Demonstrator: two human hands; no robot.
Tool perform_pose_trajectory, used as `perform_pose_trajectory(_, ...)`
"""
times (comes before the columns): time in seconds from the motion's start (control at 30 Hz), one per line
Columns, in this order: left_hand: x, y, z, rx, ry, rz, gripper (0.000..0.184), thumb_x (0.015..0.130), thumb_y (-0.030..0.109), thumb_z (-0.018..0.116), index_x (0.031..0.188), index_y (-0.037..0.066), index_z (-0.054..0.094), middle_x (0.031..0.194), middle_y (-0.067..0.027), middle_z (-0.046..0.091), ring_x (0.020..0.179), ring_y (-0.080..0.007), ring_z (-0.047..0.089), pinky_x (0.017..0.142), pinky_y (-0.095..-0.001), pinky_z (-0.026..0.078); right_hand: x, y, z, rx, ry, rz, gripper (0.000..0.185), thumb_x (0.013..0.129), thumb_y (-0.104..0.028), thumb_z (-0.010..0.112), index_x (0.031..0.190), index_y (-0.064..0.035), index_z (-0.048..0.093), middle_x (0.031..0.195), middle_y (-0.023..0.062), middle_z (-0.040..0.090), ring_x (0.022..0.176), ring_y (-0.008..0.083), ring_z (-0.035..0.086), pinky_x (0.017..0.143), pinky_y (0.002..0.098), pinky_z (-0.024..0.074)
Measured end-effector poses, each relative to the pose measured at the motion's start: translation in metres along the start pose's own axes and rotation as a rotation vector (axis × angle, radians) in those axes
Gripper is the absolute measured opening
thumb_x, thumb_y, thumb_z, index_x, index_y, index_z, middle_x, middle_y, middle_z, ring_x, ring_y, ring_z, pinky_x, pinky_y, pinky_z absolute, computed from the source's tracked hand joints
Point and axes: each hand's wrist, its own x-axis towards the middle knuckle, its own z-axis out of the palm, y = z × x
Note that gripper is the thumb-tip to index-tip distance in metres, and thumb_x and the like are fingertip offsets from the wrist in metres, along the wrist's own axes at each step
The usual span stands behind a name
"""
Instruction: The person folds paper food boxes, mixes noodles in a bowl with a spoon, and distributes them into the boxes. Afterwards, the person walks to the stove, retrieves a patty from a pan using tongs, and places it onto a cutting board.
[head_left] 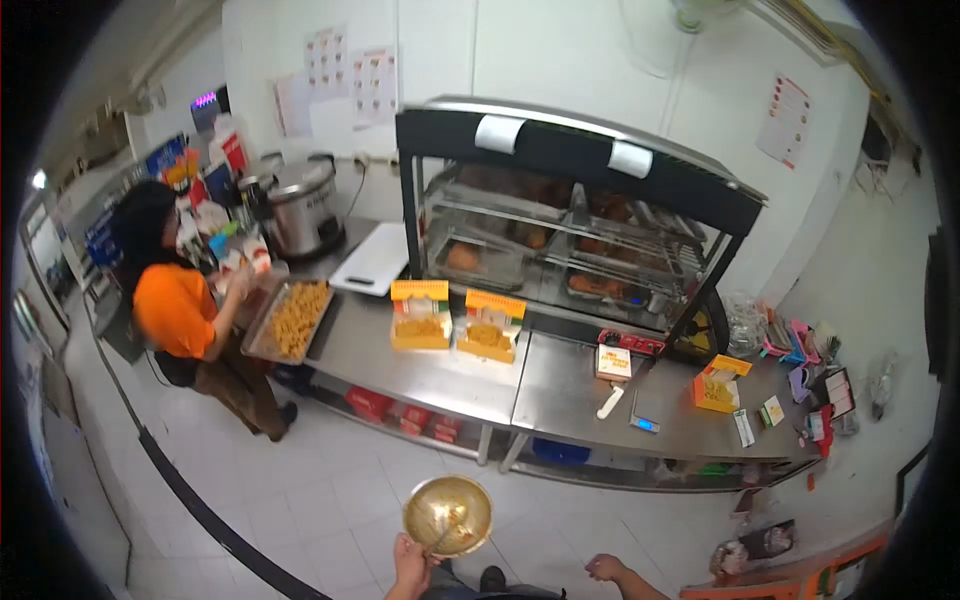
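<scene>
In the head view, holding a shiny round bowl (448, 515) at the bottom of the frame, just left of the middle, with the left hand (411, 566) closed at its lower left edge. Smeared inside with something yellow and orange, and with a thin tool (440, 538) leaning in it, too blurry to name. Cannot tell if gripped by the same hand. Also at the bottom, right of the middle, holding out the right hand (604, 568), fingers a bit bent, well apart from the bowl; cannot tell how wide or narrow. Near the bottom edge, between the hands, a dark shoe (492, 578) on pale floor tiles (330, 520). Across the middle of the frame, a long metal table (560, 400). On it, left to right, a tray (262, 350) full of golden bits (298, 318), a white board (370, 258), two open yellow boxes (420, 318) side by side with food inside, a small white box (613, 362), a small scale (645, 415) and one more open yellow box (716, 390). Behind these, top middle, a big glass case (570, 220) with brown food on its shelves. At the left, beside the tray, a person in an orange top (180, 310). Behind the tray, a big metal pot (303, 210).
</scene>
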Motion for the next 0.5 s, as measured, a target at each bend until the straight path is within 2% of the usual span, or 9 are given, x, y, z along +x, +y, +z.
perform_pose_trajectory(0.03,-0.006,-0.002,0.004,0.022,-0.027,-0.007,0.022,0.094,0.004,0.058,0.113,0.006,0.048,0.097,-0.0104,0.064,0.071,-0.0214,0.064,0.052,-0.0309,0.053,0.005,0.024,0.008,-0.062,0.079,-0.162,0.032,0.093,-0.036,0.069,0.106,-0.0059,0.070,0.089,0.0077,0.076,0.070,0.0162,0.070,0.061,0.0328,0.0561)
perform_pose_trajectory(0.1,-0.019,-0.005,0.007,0.075,-0.075,-0.044,0.031,0.097,0.016,0.064,0.123,0.002,0.055,0.103,-0.0108,0.063,0.087,-0.0230,0.063,0.071,-0.0355,0.056,-0.005,0.014,0.006,0.228,0.098,0.112,0.032,0.093,-0.036,0.069,0.104,-0.0060,0.070,0.088,0.0072,0.076,0.069,0.0158,0.069,0.060,0.0329,0.0556)
perform_pose_trajectory(0.13,-0.024,-0.003,0.008,0.077,-0.104,-0.041,0.028,0.095,0.011,0.061,0.120,0.005,0.052,0.101,-0.0100,0.063,0.081,-0.0215,0.064,0.063,-0.0334,0.055,-0.012,0.013,0.004,0.377,0.097,0.254,0.031,0.093,-0.036,0.069,0.103,-0.0060,0.070,0.088,0.0069,0.076,0.068,0.0156,0.068,0.059,0.0329,0.0554)
perform_pose_trajectory(0.17,-0.027,-0.001,0.010,0.080,-0.136,-0.040,0.026,0.094,0.007,0.059,0.117,0.007,0.048,0.100,-0.0091,0.064,0.075,-0.0199,0.064,0.055,-0.0312,0.053,-0.019,0.003,0.001,0.424,0.073,0.247,0.036,0.096,-0.037,0.065,0.104,-0.0023,0.070,0.092,0.0087,0.074,0.076,0.0190,0.068,0.063,0.0325,0.0546)
perform_pose_trajectory(0.2,-0.029,0.002,0.015,0.082,-0.169,-0.040,0.026,0.092,0.002,0.056,0.114,0.010,0.045,0.098,-0.0082,0.064,0.069,-0.0184,0.065,0.047,-0.0291,0.052,-0.020,-0.004,0.008,0.504,0.082,0.205,0.035,0.096,-0.036,0.065,0.104,-0.0024,0.070,0.092,0.0083,0.074,0.074,0.0185,0.068,0.063,0.0317,0.0543)
perform_pose_trajectory(0.23,-0.056,0.021,0.039,0.070,-0.153,-0.025,0.020,0.096,0.014,0.063,0.114,0.008,0.056,0.093,-0.0040,0.060,0.079,-0.0166,0.062,0.062,-0.0317,0.056,-0.021,-0.009,0.010,0.576,0.092,0.164,0.034,0.096,-0.035,0.064,0.103,-0.0024,0.070,0.093,0.0078,0.074,0.073,0.0181,0.067,0.062,0.0308,0.0539)
perform_pose_trajectory(0.33,-0.066,0.029,0.032,0.199,-0.126,-0.115,0.023,0.096,0.013,0.063,0.117,0.009,0.055,0.098,-0.0057,0.062,0.081,-0.0191,0.063,0.065,-0.0325,0.058,-0.026,-0.033,0.011,0.951,0.144,-0.058,0.023,0.100,-0.029,0.065,0.109,-0.0080,0.067,0.092,0.0047,0.075,0.072,0.0113,0.066,0.056,0.0284,0.0505)
perform_pose_trajectory(0.43,-0.076,0.026,0.038,0.141,-0.143,-0.005,0.023,0.096,0.013,0.062,0.118,0.011,0.056,0.102,-0.0065,0.063,0.083,-0.0192,0.063,0.064,-0.0306,0.056,-0.047,-0.093,-0.012,0.911,0.124,-0.143,0.019,0.101,-0.026,0.063,0.110,-0.0100,0.067,0.095,0.0044,0.074,0.073,0.0106,0.065,0.058,0.0260,0.0497)
perform_pose_trajectory(0.5,-0.098,0.033,0.051,0.082,-0.112,-0.021,0.023,0.097,0.013,0.061,0.119,0.011,0.056,0.106,-0.0069,0.063,0.086,-0.0193,0.064,0.063,-0.0299,0.055,-0.065,-0.137,-0.042,0.967,0.157,-0.224,0.016,0.101,-0.023,0.062,0.112,-0.0114,0.067,0.095,0.0042,0.073,0.073,0.0093,0.064,0.060,0.0245,0.0495)
